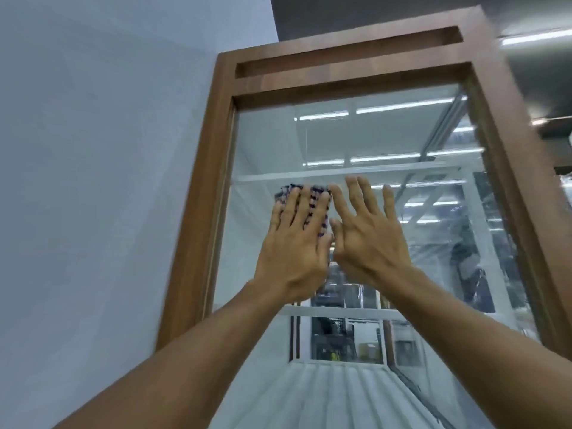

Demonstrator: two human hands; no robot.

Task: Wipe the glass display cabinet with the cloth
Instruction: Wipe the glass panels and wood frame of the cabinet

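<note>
Progress: You appear to be mid-wipe on the front pane of the glass display cabinet (309,144). The glass shows reflections only, so which parts are already clean cannot be told. By this view, the strip under the top rail of the wooden frame (201,212) and the side toward its right upright look left to cover.

Cloth: The dark checked cloth (283,194) lies flat on the glass, nearer the frame's left upright than its right, well below the top rail.

Left hand: Your left hand (294,243) lies flat over the cloth, fingers straight and spread, pressing it to the pane. Nothing is curled round it, and cloth shows above your fingertips.

Right hand: Your right hand (368,239) is spread flat just beside the cloth on the side toward the right upright, holding nothing. Whether it touches the glass cannot be told.
</note>
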